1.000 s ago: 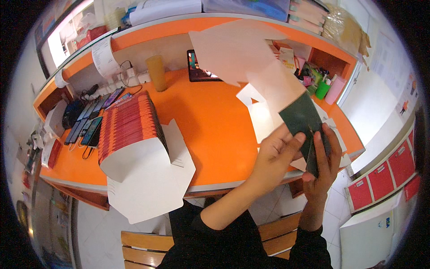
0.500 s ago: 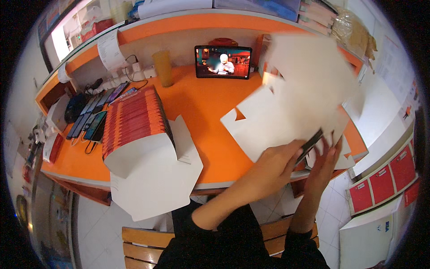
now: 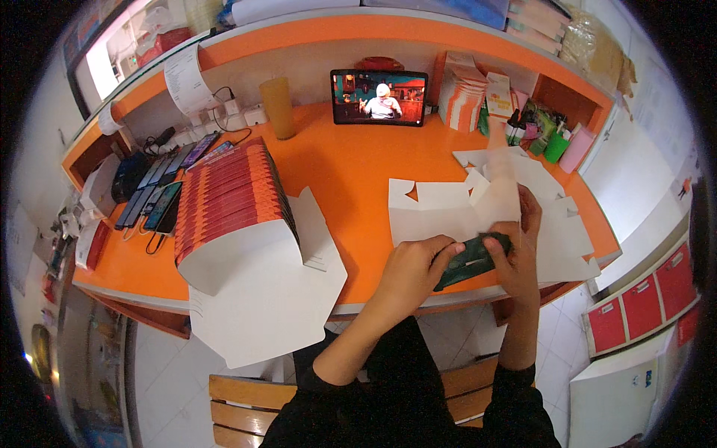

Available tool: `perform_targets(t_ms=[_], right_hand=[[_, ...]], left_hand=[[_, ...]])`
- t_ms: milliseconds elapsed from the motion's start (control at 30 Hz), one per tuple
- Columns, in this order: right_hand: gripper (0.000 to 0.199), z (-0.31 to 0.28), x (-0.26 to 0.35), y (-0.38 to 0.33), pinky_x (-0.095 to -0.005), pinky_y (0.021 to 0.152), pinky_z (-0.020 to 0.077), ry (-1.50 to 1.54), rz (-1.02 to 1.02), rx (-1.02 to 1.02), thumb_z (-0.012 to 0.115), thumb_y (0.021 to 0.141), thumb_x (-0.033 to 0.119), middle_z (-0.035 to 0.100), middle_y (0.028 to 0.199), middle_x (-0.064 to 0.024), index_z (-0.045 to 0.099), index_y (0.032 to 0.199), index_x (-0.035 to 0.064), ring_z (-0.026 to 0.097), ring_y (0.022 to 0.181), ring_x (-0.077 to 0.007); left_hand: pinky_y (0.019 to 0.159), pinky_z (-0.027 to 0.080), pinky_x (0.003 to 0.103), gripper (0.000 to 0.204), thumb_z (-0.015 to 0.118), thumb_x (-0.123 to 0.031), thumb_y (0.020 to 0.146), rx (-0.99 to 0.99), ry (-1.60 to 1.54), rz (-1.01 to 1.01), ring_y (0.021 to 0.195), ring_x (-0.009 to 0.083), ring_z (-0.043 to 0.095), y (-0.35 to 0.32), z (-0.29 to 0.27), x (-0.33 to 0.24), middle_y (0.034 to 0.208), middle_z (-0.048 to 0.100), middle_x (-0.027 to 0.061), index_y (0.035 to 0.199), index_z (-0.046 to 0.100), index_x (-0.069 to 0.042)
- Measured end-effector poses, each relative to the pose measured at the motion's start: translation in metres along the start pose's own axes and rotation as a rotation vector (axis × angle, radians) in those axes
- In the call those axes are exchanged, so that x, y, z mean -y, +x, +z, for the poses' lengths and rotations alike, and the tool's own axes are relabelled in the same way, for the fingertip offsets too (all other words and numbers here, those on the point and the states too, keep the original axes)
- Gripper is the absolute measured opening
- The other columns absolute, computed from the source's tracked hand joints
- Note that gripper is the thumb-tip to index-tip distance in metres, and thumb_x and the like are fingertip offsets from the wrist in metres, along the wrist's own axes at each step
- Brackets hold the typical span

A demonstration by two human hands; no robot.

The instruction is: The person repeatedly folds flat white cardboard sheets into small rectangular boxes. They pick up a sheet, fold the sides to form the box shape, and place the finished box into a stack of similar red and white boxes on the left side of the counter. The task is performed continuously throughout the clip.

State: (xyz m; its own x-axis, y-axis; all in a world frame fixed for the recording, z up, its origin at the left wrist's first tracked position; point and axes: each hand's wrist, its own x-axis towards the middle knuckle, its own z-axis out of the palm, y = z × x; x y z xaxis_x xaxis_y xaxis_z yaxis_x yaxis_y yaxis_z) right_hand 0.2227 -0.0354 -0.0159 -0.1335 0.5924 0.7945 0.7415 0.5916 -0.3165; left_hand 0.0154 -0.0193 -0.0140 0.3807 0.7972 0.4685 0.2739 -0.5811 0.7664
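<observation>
Both hands are on a piece of white cardboard with a dark green printed side, over the right part of the desk. My left hand (image 3: 414, 272) pinches the left end of a narrow dark green panel (image 3: 478, 257) between thumb and fingers. At the panel's right end my right hand (image 3: 519, 250) is closed, thumb on the green face. A blurred pale strip (image 3: 504, 183) rises from there, apparently part of the same cardboard. Under and behind the hands lie flat white die-cut cardboard blanks (image 3: 567, 235). To the left stands a curved stack of red-and-orange printed cardboard (image 3: 235, 198), with a white sheet (image 3: 261, 313) beneath overhanging the desk edge.
A tablet (image 3: 379, 97) playing video and a tall tan cup (image 3: 277, 108) stand at the back of the orange desk (image 3: 351, 216). Several phones (image 3: 160, 205) with cables lie far left. Striped cartons (image 3: 463, 97) and a green holder (image 3: 555, 147) occupy the back right.
The large white sheet that was raised at the right has come down, uncovering the cartons and holder behind. My hands have turned the dark edge into a visible green panel.
</observation>
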Motion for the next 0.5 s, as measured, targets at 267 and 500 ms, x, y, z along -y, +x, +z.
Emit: perform_targets(t_ms=[267,500], right_hand=[[0.014,0.009,0.025,0.015,-0.0460,0.111,0.0304,-0.006,0.028,0.110,0.064,0.088,0.011,0.035,0.143,-0.0215,0.062,0.099,0.0018,0.034,0.135,-0.0409],[0.027,-0.003,0.003,-0.005,-0.0433,0.113,0.0261,0.123,0.198,0.132,0.052,0.096,0.022,0.037,0.145,-0.0197,0.056,0.108,-0.0025,0.032,0.138,-0.0347]], left_hand=[[0.066,0.051,0.037,0.025,0.056,-0.023,0.096,0.004,0.007,-0.018,0.072,0.0305,0.068,0.002,0.003,0.005,0.082,0.068,0.0187,0.099,0.069,-0.002],[0.087,0.051,0.039,0.063,0.074,-0.022,0.083,0.076,-0.466,-0.093,0.100,0.0282,0.066,0.003,0.007,0.002,0.107,0.067,0.0167,0.135,0.043,-0.005]])
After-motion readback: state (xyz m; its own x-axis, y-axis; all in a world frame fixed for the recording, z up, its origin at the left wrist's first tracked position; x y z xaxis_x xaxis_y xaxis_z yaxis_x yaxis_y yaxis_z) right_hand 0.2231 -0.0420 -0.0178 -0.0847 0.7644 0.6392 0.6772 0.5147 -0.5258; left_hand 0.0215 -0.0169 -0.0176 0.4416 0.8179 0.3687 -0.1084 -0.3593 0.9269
